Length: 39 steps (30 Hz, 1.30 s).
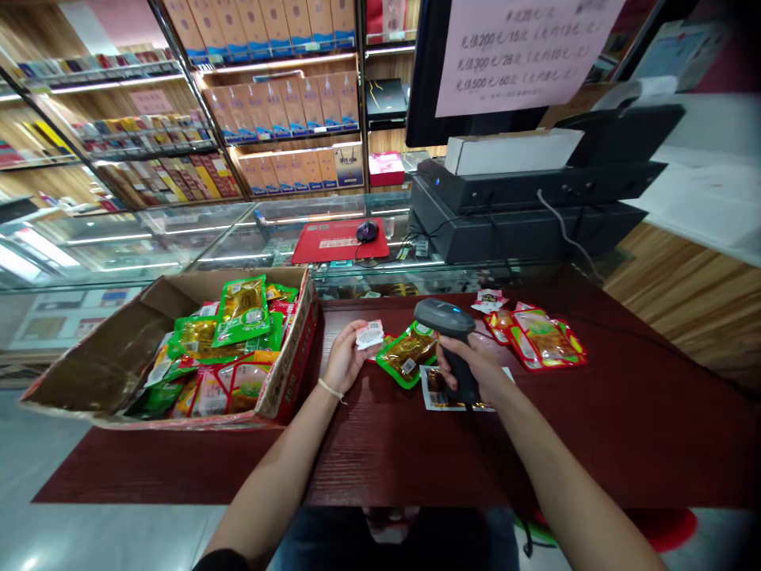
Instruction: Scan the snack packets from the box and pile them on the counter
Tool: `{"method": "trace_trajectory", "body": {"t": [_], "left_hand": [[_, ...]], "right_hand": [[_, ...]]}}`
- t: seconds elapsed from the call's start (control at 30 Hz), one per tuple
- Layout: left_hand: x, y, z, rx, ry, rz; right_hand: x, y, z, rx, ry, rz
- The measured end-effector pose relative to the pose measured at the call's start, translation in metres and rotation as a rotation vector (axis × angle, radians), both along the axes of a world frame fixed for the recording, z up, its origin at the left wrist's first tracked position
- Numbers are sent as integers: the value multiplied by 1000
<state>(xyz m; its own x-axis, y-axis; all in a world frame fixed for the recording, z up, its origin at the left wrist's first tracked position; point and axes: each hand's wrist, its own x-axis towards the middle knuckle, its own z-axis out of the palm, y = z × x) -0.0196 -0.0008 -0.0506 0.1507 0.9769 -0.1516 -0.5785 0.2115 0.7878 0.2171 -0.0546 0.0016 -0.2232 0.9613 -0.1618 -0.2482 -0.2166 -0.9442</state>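
Between the fingers of my left hand (346, 358) is a small white-and-pink snack packet (369, 335), its printed side up. My right hand (476, 369) is wrapped round the grip of a dark barcode scanner (445, 317), whose head points left, toward the packet. A green-edged snack bag (407, 354) lies on the table between my hands. Under the scanner and my right hand is a silvery-white snack bag (436, 390), partly hidden. To the left of my left hand stands an open cardboard box (302, 341) with several green and red snack bags in it.
Red-edged snack bags (544, 337) and a small pink packet (490, 300) lie on the dark red table (380, 468) at right. Behind it are a glass counter (333, 277), a mouse (367, 231) on a red mat (321, 242), a monitor (419, 79) and a black cash drawer (535, 226).
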Motion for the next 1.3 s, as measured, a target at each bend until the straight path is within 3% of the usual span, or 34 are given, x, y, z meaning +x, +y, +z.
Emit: {"method": "trace_trajectory", "body": {"t": [0.17, 0.33, 0.53, 0.77, 1.1, 1.2, 1.3], "left_hand": [[1, 1, -2, 49, 201, 52], [2, -1, -9, 251, 557, 231], [2, 3, -18, 361, 654, 293], [2, 5, -12, 317, 806, 360], [1, 12, -28, 318, 630, 301], [4, 11, -19, 315, 603, 314], [9, 3, 6, 371, 592, 342]], "right_hand": [[-1, -3, 3, -3, -54, -53], [-8, -5, 0, 6, -175, -70], [-10, -6, -14, 23, -340, 19], [-13, -11, -6, 58, -436, 92], [-10, -7, -13, 15, -335, 13], [-11, -5, -9, 25, -314, -35], [-13, -5, 3, 61, -288, -88]]}}
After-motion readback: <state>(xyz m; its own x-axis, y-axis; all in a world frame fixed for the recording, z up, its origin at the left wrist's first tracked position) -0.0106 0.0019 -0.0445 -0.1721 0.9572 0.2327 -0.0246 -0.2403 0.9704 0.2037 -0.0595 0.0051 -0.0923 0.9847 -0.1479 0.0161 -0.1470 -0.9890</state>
